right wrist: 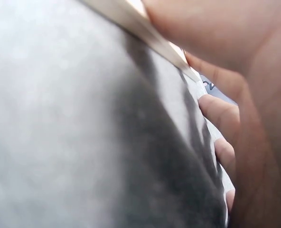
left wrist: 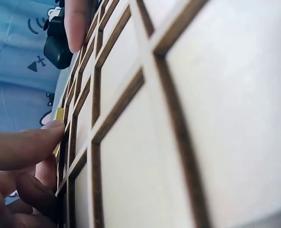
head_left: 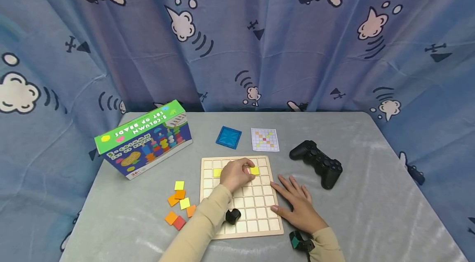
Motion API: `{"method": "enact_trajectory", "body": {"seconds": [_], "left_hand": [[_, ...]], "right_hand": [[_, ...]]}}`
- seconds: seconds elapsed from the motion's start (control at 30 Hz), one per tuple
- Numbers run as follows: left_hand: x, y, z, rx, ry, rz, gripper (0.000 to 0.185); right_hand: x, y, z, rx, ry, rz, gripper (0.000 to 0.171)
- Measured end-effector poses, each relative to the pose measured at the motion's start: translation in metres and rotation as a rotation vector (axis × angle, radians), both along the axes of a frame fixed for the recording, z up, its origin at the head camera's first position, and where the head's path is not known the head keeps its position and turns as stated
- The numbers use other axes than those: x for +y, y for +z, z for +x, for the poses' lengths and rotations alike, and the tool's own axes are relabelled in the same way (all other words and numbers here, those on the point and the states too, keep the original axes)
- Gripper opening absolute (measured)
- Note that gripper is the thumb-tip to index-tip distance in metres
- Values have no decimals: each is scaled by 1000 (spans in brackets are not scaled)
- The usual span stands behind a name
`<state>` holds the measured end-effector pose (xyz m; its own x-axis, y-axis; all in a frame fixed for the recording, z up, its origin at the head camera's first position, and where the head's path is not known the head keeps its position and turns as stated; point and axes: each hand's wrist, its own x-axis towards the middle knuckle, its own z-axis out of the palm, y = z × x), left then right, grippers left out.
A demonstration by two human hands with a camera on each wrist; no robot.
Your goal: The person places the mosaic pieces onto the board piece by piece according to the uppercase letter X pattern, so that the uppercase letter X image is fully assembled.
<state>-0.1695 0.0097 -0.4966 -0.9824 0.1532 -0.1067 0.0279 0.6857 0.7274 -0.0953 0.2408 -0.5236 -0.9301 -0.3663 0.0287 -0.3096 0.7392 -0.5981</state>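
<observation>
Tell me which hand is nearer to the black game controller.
Right. The right hand lies flat at the wooden grid board's right edge, just below-left of the black game controller. The left hand is further left, over the board's upper rows at a yellow tile.

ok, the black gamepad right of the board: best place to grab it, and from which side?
Probably from above, across one handle of the black gamepad. It lies flat on the table, its two handles the narrowest parts. Come from its right, open side; the right hand and wooden board crowd its left.
</observation>
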Motion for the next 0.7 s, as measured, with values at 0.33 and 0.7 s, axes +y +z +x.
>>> {"method": "enact_trajectory", "body": {"seconds": [0.33,0.7], "left_hand": [[2,0,-2,-1,-6,-5,27],[0,3,-3,-38,-30,13,31]], "right_hand": [[1,0,-1,-5,-5,1,65],[1,0,-1,-8,-6,1,65]]}}
